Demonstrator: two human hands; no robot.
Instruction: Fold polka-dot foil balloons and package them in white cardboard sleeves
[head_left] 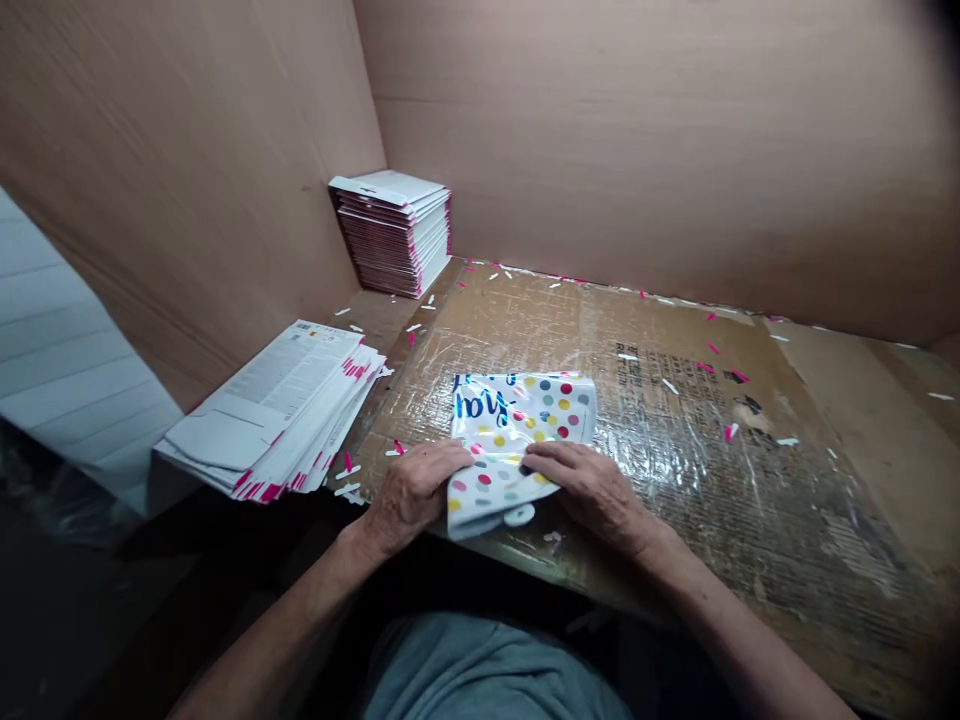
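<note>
A glossy white sheet with coloured polka dots and blue script lettering (559, 400) lies in front of me, bent across its middle. Its near part folds over at the table's front edge, and a small white disc (519, 515) shows beneath that flap. My left hand (416, 485) grips the sheet's left edge, thumb and fingers closed at the fold. On the other side, the fingers of my right hand (589, 485) are bent and pinch the sheet near the fold. The undersides of both hands' grips are hidden.
Left of my hands lies a fanned stack of printed white card sleeves (277, 400). A taller stack of cards (390, 235) stands in the back corner against wooden panels (637, 140). Pink and white paper scraps litter the taped cardboard (525, 310) covering the table.
</note>
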